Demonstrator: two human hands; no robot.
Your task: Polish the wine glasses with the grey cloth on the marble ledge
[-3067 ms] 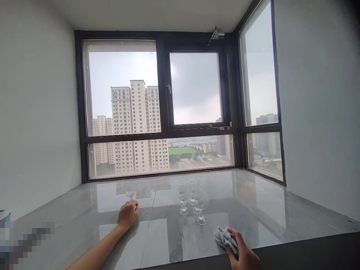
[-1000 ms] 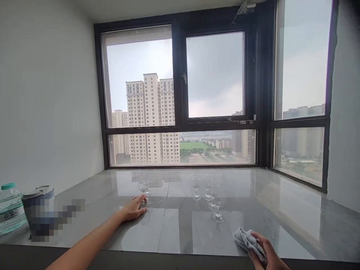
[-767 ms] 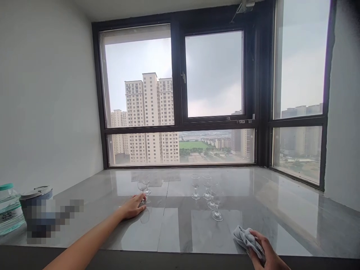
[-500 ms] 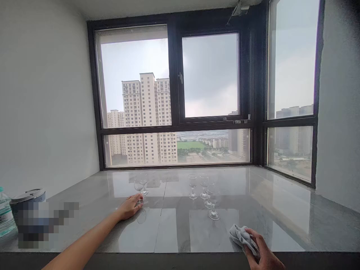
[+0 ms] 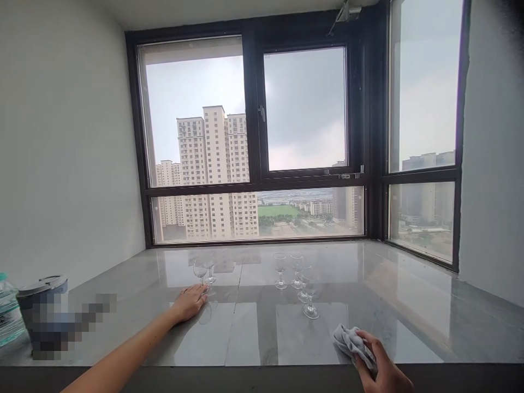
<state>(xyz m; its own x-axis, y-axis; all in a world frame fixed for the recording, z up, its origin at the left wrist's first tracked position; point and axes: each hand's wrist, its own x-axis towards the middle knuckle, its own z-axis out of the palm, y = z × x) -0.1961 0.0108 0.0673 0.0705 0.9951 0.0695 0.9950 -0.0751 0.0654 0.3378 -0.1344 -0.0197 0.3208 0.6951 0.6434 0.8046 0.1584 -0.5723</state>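
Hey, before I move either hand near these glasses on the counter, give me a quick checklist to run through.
1. The left hand holds nothing and lies palm down on the counter: ok.
2. The left hand is clear of the two left glasses: cannot tell; its fingertips reach the nearer foot.
3. The two left glasses stand upright: ok.
4. The four right glasses stand upright: ok, though bunched closely.
5. The cloth is gripped in the right hand: ok.
6. The bottle is away from the left arm: ok.
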